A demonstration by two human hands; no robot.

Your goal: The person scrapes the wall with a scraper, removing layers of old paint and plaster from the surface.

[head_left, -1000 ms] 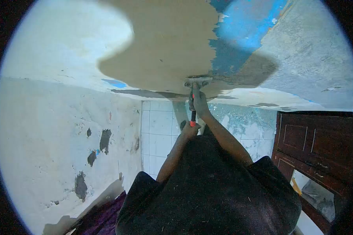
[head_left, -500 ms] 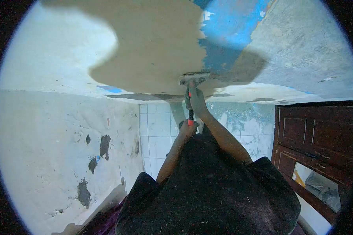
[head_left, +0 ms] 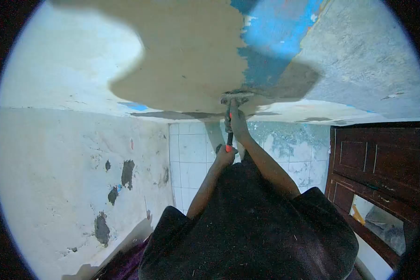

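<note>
A long-handled scraper (head_left: 238, 95) with a wide blade lies against the wall in front (head_left: 186, 51), close to the lower end of a blue paint patch (head_left: 273, 42). Near the blade, my right hand (head_left: 237, 122) is wrapped round the upper part of the black and red handle. My left hand (head_left: 226, 156) grips the handle's lower end, close to my body. The wall around the blade is beige, with a ragged edge along the blue.
At left a pale wall (head_left: 56, 172) has dark bare patches. White tiles (head_left: 191, 149) cover the floor below the hands. A dark wooden cabinet (head_left: 350, 154) with an opening in its front stands at right.
The scraper blade has moved slightly down and to the right, and its face shows more edge-on. Both hands keep hold of the handle. The whole view has shifted a little.
</note>
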